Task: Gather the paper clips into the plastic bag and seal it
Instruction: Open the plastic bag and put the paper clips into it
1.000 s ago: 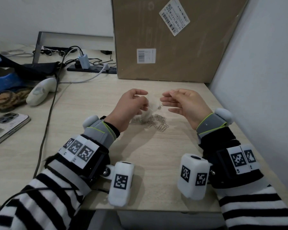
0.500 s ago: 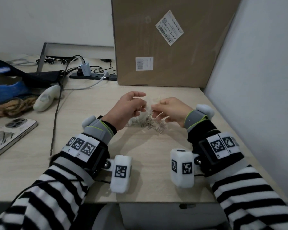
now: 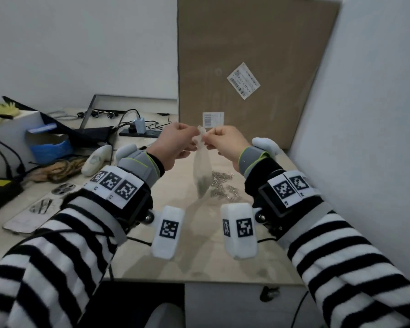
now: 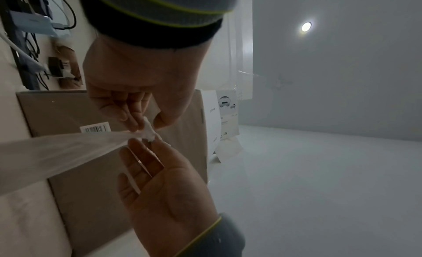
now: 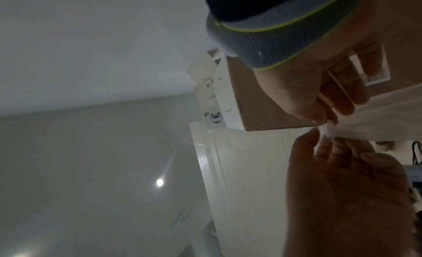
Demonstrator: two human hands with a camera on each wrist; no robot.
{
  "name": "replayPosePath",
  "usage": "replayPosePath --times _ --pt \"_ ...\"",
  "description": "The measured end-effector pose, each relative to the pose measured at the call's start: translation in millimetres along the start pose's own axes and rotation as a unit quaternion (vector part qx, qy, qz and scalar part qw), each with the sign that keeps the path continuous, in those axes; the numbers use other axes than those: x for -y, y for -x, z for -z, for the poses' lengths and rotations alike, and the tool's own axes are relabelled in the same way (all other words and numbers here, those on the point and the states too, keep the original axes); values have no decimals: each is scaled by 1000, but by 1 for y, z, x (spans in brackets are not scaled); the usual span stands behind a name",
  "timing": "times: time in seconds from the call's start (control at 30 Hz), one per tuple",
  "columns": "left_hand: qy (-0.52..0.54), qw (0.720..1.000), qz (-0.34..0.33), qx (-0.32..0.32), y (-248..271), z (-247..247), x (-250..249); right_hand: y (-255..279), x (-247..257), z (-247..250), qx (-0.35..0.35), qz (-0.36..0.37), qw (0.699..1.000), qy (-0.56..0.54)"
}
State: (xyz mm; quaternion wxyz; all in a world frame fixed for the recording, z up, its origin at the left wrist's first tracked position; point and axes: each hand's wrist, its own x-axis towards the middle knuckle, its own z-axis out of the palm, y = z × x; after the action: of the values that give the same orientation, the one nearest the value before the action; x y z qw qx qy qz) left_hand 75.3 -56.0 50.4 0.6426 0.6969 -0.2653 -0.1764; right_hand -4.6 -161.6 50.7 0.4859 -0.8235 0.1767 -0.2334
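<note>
A small clear plastic bag [image 3: 202, 166] hangs upright in the air above the table, with a few paper clips [image 3: 201, 187] in its bottom. My left hand [image 3: 194, 136] and right hand [image 3: 210, 136] each pinch its top edge from opposite sides, fingertips almost touching. A loose pile of paper clips [image 3: 224, 185] lies on the table [image 3: 199, 256] below and to the right of the bag. In the left wrist view the left hand [image 4: 139, 140] and right hand [image 4: 146, 123] pinch the crumpled bag mouth [image 4: 149, 132]. The right wrist view shows the right hand [image 5: 326, 134] on the bag [image 5: 388, 113].
A tall cardboard box [image 3: 246, 67] stands against the wall behind the hands. The right wall [image 3: 365, 138] runs close along the table's edge. On the left lie a phone [image 3: 40, 207], a white handheld device [image 3: 97, 159], cables and a power strip [image 3: 140, 132].
Both hands rose from the table with the bag. The right hand closed in and took hold of the bag's top, which now hangs above the pile of clips.
</note>
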Motion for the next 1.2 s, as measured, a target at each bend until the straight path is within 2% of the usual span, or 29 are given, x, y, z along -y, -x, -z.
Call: replayPosePath --times 0.13,0.27,0.33,0.43,0.57,0.63,0.7,0.77,0.83,1.0,1.13,1.2 --pt "-17 999 33 34 9 5 -4 12 5 -2 10 5 1000 -13" --pt "16 1000 7 -7 12 8 -8 22 2 12 25 -22 999 -40" --pt "33 998 1 -48 11 12 -9 26 -5 24 24 -52 998 -38" --pt "35 996 3 -77 9 19 -4 35 -24 46 43 -149 988 -8" --pt "13 995 12 -93 11 18 13 53 -58 67 128 -272 949 98" --pt "18 996 20 -83 13 13 23 59 -75 69 193 -301 925 129" --pt "27 996 30 -77 14 5 35 61 -91 65 247 -314 910 111" --pt "37 996 40 -73 14 -2 43 60 -99 56 265 -309 910 73" --pt "41 995 49 -74 10 -8 54 52 -105 44 253 -299 919 30" --pt "60 994 65 -71 -3 -18 76 24 -112 18 154 -242 956 -54" --pt "81 992 70 -71 -19 -22 89 8 -110 14 139 -203 967 -71" --pt "113 987 78 -78 -29 -20 97 -4 -108 19 141 -160 977 -22"
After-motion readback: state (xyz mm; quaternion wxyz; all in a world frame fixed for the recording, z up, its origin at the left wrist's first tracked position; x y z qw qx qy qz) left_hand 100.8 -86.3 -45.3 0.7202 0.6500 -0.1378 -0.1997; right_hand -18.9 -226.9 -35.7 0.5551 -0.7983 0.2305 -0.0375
